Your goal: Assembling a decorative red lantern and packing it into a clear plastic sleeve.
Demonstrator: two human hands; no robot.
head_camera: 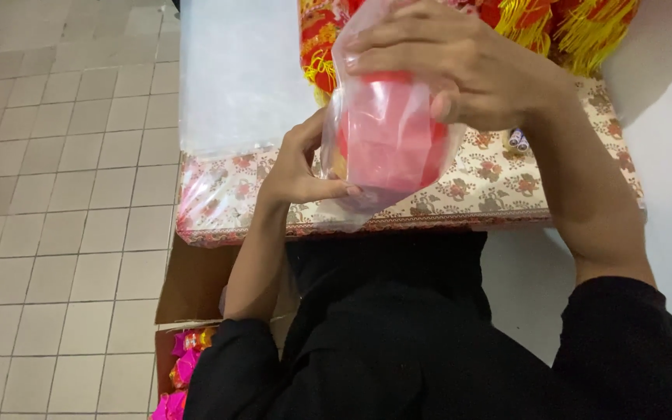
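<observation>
I hold a clear plastic bag [386, 144] with a red, rounded object inside, above the near edge of a table. My right hand [460, 66] grips the bag from above, fingers wrapped over its top. My left hand [301, 167] pinches the bag's lower left side between thumb and fingers. The red object fills most of the bag; what it is cannot be told.
The table carries a floral patterned cloth [499, 187] under plastic, and a stack of clear plastic sheets [239, 78] at the back left. Red and yellow tasselled decorations [577, 27] lie at the back right. A cardboard box [188, 365] with pink and orange items stands on the tiled floor [56, 194].
</observation>
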